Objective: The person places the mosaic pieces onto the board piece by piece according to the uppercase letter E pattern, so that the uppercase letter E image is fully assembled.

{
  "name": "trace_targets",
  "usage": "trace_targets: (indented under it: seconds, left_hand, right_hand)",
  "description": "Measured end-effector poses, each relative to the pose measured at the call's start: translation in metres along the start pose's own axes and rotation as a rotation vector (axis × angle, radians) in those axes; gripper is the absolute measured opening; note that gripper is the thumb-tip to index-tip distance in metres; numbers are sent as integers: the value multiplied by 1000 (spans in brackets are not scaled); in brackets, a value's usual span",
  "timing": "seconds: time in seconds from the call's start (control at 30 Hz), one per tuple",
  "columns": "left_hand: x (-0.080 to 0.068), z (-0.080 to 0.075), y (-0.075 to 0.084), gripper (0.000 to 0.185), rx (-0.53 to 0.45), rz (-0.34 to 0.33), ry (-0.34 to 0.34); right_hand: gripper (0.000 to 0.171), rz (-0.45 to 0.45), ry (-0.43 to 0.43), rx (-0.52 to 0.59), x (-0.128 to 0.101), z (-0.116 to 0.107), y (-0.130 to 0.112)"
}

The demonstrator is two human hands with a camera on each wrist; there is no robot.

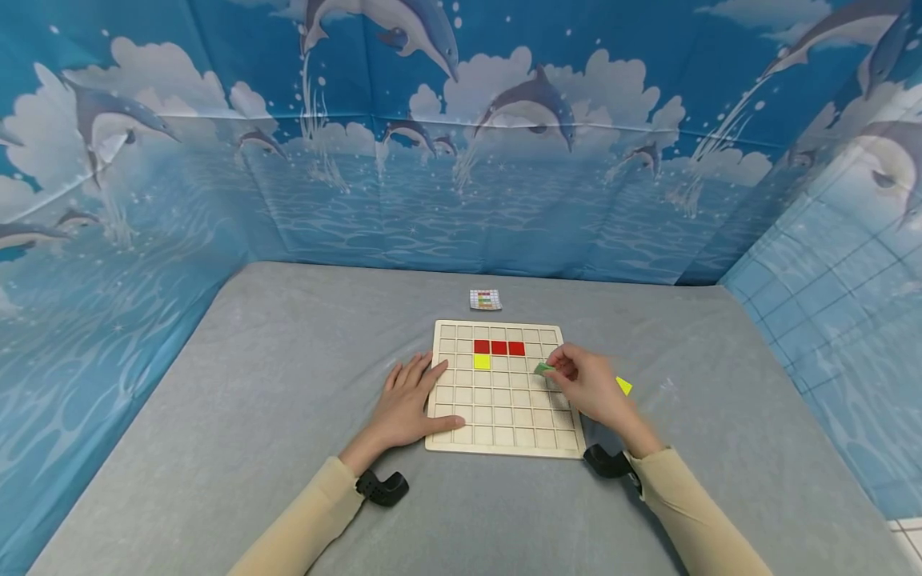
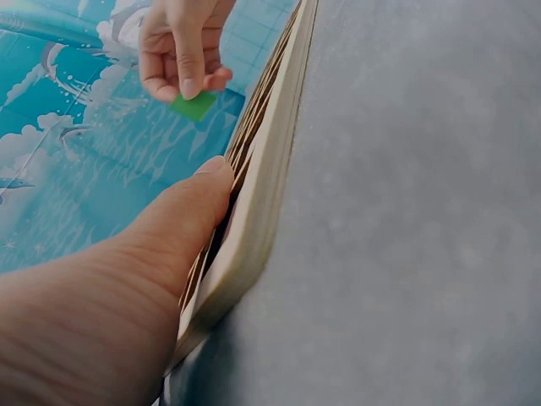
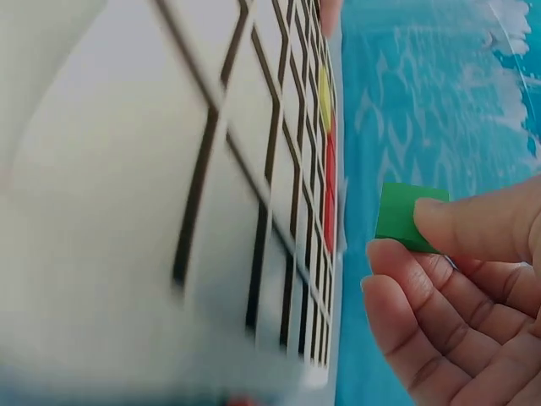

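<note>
A wooden grid board [image 1: 504,416] lies on the grey cloth. In its upper rows sit a row of red square tiles [image 1: 499,348] and, below the leftmost, one yellow tile [image 1: 482,362]. My right hand [image 1: 587,384] pinches a green square tile [image 3: 406,216] between thumb and fingers, above the board's right side. My left hand [image 1: 410,404] rests at the board's left edge with its fingers extended; its thumb [image 2: 190,207] lies over the rim in the left wrist view.
Behind the board lies a small card [image 1: 485,299] printed with a coloured grid. A loose yellow tile [image 1: 623,386] is partly hidden behind my right hand. A dolphin-print curtain [image 1: 461,200] encloses the back and sides of the grey-covered table [image 1: 216,448].
</note>
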State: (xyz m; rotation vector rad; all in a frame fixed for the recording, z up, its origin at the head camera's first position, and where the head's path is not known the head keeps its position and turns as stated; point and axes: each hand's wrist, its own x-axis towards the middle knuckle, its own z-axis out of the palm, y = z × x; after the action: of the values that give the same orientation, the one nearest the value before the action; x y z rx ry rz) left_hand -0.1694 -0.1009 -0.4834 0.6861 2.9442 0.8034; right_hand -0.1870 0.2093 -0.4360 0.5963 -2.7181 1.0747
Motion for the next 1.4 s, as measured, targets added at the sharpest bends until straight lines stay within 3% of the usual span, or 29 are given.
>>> trace_targets:
  seconds: [0.23,0.53,1.03,1.4]
  left_hand:
    - [-1,0,1,94,5,-7,-5]
    - [-1,0,1,94,15,-12,-5]
    - [1,2,-2,94,19,-1,1]
    - [1,3,-2,94,16,-1,9]
  right_hand:
    - [11,-61,-52,22,12,20,-12]
    - [8,-22,-156,52,25,40,-28]
    - [9,26,-200,-68,34,57,-42]
    - [6,23,-162,-129,36,58,-41]
